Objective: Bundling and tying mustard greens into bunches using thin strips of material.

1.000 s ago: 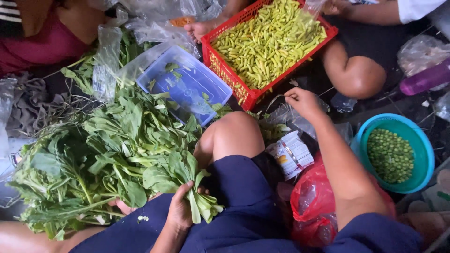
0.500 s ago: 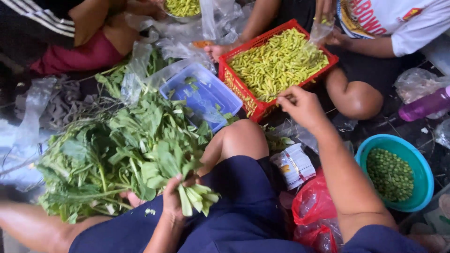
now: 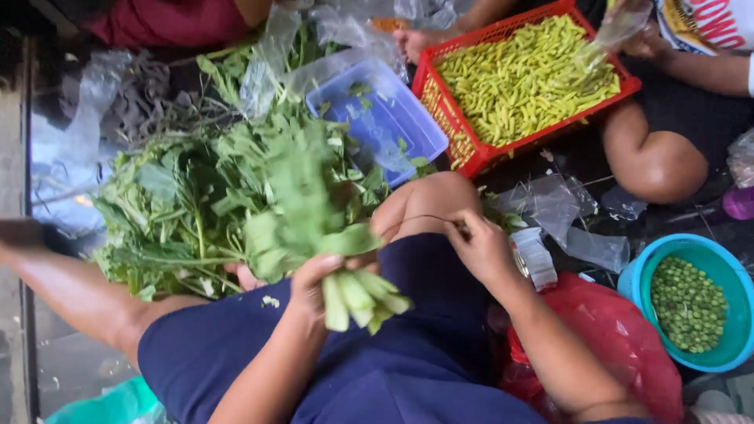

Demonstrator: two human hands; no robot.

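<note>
A: Left hand — what have you got?

B: Your left hand [image 3: 314, 275] is closed tight round a bunch of leafy green stalks [image 3: 302, 208], fingers wrapped over the stems. Cut ends [image 3: 357, 298] stick out below your fist, pale green and blunt. The bunch sits over your lap, just left of your raised knee [image 3: 428, 204].

A: Right hand?

B: Your right hand [image 3: 479, 247] rests against that same knee, on its right side. Fingers pinched together on a thin dark strand [image 3: 416, 220] that curves across the knee towards the bunch. Whether it is a rubber band or a string, I cannot tell; the frame is blurred there.

A: Around the knee?

B: Left of it, a loose heap of the same leafy greens [image 3: 188, 204] lies on the ground. Above it, a blue rectangular plastic tub [image 3: 389, 118] with a few leaf scraps in it. Up and right of the knee, a red slotted plastic crate [image 3: 452, 118] full of yellow-green pods [image 3: 526, 78], with another person's hand [image 3: 648, 43] holding a clear bag at its far corner. Far right and lower, a round teal plastic bowl [image 3: 722, 267] of shelled green peas [image 3: 687, 306]. Just below that, beside your right forearm, a red plastic bag [image 3: 620, 345]. Crumpled clear plastic [image 3: 565, 208] lies right of the knee.
</note>
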